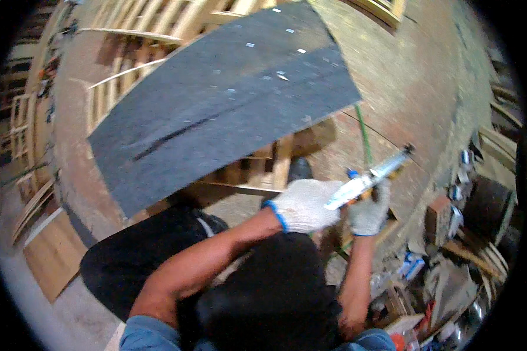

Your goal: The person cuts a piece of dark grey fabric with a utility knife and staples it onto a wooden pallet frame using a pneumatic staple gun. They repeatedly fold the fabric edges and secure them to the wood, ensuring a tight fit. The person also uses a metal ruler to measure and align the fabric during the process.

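My right hand [370,209], in a white knit glove, is wrapped around a long silvery tool [379,173] with a black tip and orange parts. It resembles an air nailer, but blur hides its details. My left hand [308,206], gloved in white with a blue cuff, is curled at the tool's near end. What its fingers grip is hidden. A green hose [363,133] runs across the floor to the tool. Ahead of my hands, a large dark grey sheet [216,111] lies over slatted wooden pallets [282,161], with small white bits scattered on it.
My knees in black trousers [140,254] are bent beside the sheet's near edge. More pallet slats [158,17] stick out beyond the sheet. Clutter lines the right side, including a brick-like block [438,219] and scrap wood [474,257]. A wooden board [52,254] leans at the left.
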`<state>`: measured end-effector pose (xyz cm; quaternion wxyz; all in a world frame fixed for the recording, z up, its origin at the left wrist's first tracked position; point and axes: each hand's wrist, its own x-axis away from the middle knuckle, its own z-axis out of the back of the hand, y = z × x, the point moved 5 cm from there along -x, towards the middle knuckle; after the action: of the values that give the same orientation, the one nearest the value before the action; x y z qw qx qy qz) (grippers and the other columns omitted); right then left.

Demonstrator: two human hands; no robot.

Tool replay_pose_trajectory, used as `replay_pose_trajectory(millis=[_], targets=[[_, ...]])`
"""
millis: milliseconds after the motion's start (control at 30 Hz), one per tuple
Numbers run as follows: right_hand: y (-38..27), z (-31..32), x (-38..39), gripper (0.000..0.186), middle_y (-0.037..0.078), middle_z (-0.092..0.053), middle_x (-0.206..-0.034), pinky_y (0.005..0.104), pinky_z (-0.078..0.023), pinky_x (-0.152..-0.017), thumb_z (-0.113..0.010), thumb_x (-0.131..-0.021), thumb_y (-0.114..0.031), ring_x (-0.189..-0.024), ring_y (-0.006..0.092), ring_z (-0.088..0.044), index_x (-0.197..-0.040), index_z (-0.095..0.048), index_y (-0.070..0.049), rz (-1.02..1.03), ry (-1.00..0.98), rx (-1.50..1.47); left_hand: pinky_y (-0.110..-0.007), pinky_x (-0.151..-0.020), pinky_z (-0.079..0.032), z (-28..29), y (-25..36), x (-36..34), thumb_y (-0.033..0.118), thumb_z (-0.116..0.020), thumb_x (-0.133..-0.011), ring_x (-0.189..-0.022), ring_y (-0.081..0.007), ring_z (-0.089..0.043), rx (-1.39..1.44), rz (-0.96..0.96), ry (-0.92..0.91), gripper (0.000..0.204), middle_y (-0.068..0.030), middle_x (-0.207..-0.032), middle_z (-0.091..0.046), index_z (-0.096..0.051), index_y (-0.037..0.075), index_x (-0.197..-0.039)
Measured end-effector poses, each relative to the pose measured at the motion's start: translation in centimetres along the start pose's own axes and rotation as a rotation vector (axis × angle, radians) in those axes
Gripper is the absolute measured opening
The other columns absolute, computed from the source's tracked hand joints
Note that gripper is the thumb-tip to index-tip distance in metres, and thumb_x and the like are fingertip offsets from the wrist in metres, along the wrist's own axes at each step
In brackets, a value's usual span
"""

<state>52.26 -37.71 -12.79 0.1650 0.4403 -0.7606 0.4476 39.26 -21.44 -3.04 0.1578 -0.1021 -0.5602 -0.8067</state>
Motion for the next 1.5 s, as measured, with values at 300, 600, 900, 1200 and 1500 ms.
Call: replay_pose_trajectory(millis=[300, 600, 900, 1200, 1500], targets=[[-4.9, -7.2, -5.9, 0.04, 0.015, -0.068, -0.088, 0.0444, -0.062, -0.069, -0.059, -0.099, -0.035, -0.075, 0.029, -0.069, -0.128, -0.062, -0.008, 0.075, -0.038, -0.086, -0.043, -0.098, -0.052, 4.4, 3.5, 2.0, 0.037, -0.072, -0.089, -0.114, -0.0375, -0.067, 0.11, 0.128, 0.083, 0.069, -0.0196, -0.126, -0.068, -0.05, 0.009, -0.148], [-4.3, -11.2, -4.9, 0.007, -0.003, -0.06, -0.091, 0.033, -0.053, -0.075, -0.061, -0.095, -0.02, -0.083, 0.0126, -0.06, -0.096, -0.063, -0.013, 0.228, 0.021, 0.244, -0.04, -0.101, -0.052, 3.6, -2.2, 5.8, 0.022, -0.054, -0.1, -0.117, -0.0298, -0.066, 0.328, -0.175, 0.583, 0.046, -0.0178, -0.127, -0.069, -0.058, -0.002, -0.139], [1.3, -16.6, 0.5, 0.02, 0.003, -0.065, -0.09, 0.0307, -0.054, -0.074, -0.061, -0.096, -0.021, -0.082, 0.0145, -0.066, -0.106, -0.067, -0.004, 0.201, -0.183, 0.573, -0.037, -0.097, -0.052, 7.7, -3.2, 4.4, 0.039, -0.042, -0.111, -0.109, -0.0204, -0.065, 1.553, -0.04, 0.663, 0.05, -0.0118, -0.118, -0.068, -0.051, 0.003, -0.144], [2.5, -31.2, 5.3, 0.031, 0.003, -0.064, -0.08, 0.0299, -0.05, -0.051, -0.074, -0.089, -0.011, -0.059, 0.0135, -0.061, -0.115, -0.061, 0.0, -0.031, -0.502, 1.031, -0.051, -0.119, -0.032, 20.8, -6.7, 20.3, 0.033, -0.072, -0.085, -0.135, -0.0377, -0.05, -0.861, -0.007, 0.429, 0.06, -0.0225, -0.141, -0.055, -0.059, -0.001, -0.133], [10.3, -35.3, 6.5, 0.019, 0.005, -0.065, -0.069, 0.0304, -0.047, -0.053, -0.071, -0.09, -0.019, -0.055, 0.0116, -0.058, -0.089, -0.068, 0.0, -0.215, -0.639, 1.587, -0.055, -0.123, -0.027, 18.7, -15.0, 30.5, 0.03, -0.076, -0.082, -0.143, -0.0405, -0.043, -0.812, 0.127, 0.522, 0.068, -0.0238, -0.152, -0.048, -0.055, -0.001, -0.139]])
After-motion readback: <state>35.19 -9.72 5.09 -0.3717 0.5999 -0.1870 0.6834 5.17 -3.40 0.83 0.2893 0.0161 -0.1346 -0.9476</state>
